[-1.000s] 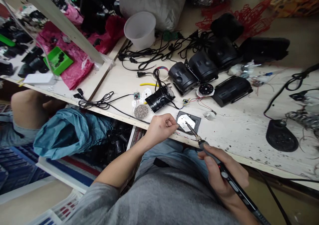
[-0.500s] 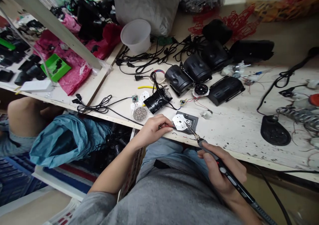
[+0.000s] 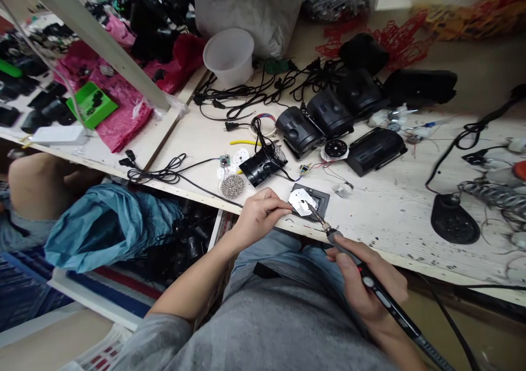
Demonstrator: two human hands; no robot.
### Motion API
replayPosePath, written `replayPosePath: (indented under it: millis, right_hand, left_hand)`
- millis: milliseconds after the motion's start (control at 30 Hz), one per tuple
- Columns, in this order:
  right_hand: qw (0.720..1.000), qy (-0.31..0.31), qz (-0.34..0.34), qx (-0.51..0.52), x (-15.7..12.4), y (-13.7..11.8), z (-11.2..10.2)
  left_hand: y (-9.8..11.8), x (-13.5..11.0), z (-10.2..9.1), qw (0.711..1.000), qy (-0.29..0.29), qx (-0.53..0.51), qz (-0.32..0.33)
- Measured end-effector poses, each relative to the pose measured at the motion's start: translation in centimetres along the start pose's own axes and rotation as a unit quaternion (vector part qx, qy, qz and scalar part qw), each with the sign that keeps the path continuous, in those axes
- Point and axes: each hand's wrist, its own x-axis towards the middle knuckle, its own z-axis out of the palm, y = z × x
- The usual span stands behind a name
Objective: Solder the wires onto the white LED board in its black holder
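My right hand grips a soldering iron with a grey grip and black handle. The iron's tip meets the face of a white plate with small holes, near its right side. This plate lies on a dark rectangular pad close to the bench edge. At the plate's left edge, my left hand is closed in a pinch on what looks like a thin wire, mostly hidden by the fingertips. Left of the pad stands a round tub of metallic wool, with a black cylindrical housing behind it.
Several black housings stand farther back, near tangled black cords and a white tub. A speaker with wires lies among them. To the right is a coiled metal iron holder. Another person's knee shows at left.
The iron's tip has moved from the plate's right edge onto its face. My left fingertips are closer against the plate's left edge. The view has shifted slightly.
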Motion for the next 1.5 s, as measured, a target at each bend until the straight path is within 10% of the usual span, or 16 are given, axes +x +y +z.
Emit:
replayPosePath:
  millis: [367,1500]
  right_hand:
    - [1.0,0.004,-0.002,0.0,0.1,0.2,0.2]
    - [0.999,0.019,-0.041,0.011,0.6,0.6,1.3]
  left_hand:
    - [0.1,0.0,-0.2,0.998,-0.002,0.014,0.06]
    - [1.2,1.1,1.2,0.996,0.017,0.063,-0.064]
